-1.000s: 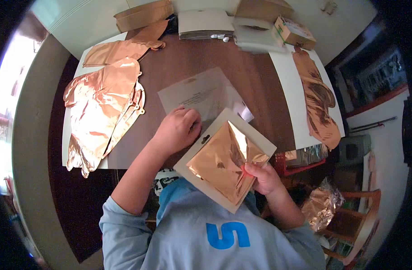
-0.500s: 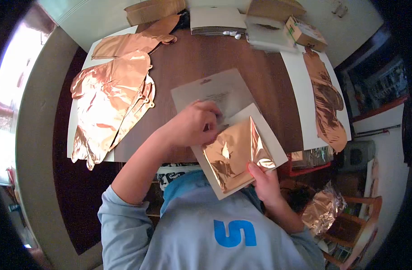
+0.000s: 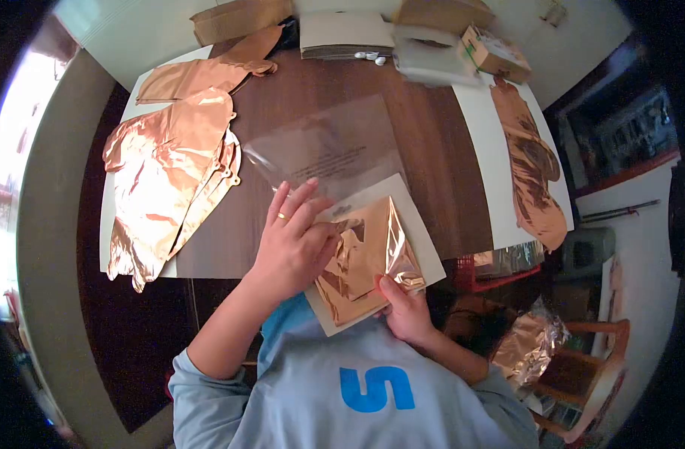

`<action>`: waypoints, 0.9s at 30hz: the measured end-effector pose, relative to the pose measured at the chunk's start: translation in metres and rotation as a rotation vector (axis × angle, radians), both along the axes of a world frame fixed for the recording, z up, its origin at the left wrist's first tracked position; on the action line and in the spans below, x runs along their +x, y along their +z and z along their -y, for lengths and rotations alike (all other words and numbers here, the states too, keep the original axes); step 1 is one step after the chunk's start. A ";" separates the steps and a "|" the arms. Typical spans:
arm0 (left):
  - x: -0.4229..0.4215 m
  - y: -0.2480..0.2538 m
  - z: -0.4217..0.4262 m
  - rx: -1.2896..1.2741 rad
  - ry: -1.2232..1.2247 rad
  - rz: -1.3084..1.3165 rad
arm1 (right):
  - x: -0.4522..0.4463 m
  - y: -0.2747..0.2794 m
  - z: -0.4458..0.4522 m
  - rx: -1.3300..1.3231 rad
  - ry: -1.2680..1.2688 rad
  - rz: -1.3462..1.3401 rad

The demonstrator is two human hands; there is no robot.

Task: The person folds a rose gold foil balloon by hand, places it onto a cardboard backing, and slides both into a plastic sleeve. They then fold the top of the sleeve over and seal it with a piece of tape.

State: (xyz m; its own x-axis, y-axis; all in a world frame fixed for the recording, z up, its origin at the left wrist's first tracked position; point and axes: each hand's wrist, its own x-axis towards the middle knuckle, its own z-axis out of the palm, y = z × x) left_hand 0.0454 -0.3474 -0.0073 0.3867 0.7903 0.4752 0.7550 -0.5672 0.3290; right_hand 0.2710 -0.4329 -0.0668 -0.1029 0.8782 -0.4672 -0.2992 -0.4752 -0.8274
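Observation:
My right hand [image 3: 408, 310] grips the lower right edge of a pale card [image 3: 426, 258], with its thumb on the folded rose-gold foil [image 3: 369, 262] that lies on the card. A clear plastic bag [image 3: 335, 138] with small printed text is spread over the brown table just beyond the card and meets its upper edge. My left hand [image 3: 294, 239], with a ring on one finger, is at the card's upper left, thumb and index finger pinched at the bag's near edge and its other fingers raised. The pinching fingertips partly cover the contact.
Rose-gold foil pieces [image 3: 170, 157] lie on a white sheet at the left, and a long foil piece [image 3: 528, 157] on another at the right. Along the back stand stacked cards [image 3: 342, 34] and a small box [image 3: 496, 54]. A wooden chair [image 3: 616, 359] is at the lower right.
The card with the foil has shifted left and tilted. My left hand has moved left and lower, its other fingers lifting. The bag looks clearer and spreads farther left.

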 end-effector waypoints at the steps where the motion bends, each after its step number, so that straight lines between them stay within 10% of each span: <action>1: 0.001 0.003 0.000 0.007 0.025 -0.010 | -0.001 0.003 -0.001 -0.017 0.008 -0.003; 12: -0.002 0.007 -0.014 0.021 0.047 -0.103 | -0.024 0.003 0.013 0.008 -0.141 0.130; 19: -0.006 0.006 -0.022 -0.228 -0.006 0.356 | -0.023 0.012 0.011 -0.037 -0.234 0.023; 24: -0.005 0.010 -0.035 -0.737 0.345 1.562 | -0.007 -0.006 0.015 0.005 -0.112 -0.092; 27: -0.006 0.004 -0.035 -1.158 0.231 1.703 | -0.014 0.007 0.010 -0.013 -0.159 -0.054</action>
State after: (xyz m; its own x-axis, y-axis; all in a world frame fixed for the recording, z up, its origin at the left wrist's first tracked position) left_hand 0.0390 -0.3128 -0.0029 0.0667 0.8794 -0.4714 -0.6112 0.4094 0.6773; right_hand 0.2565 -0.4429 -0.0600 0.0113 0.8791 -0.4765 -0.4149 -0.4294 -0.8022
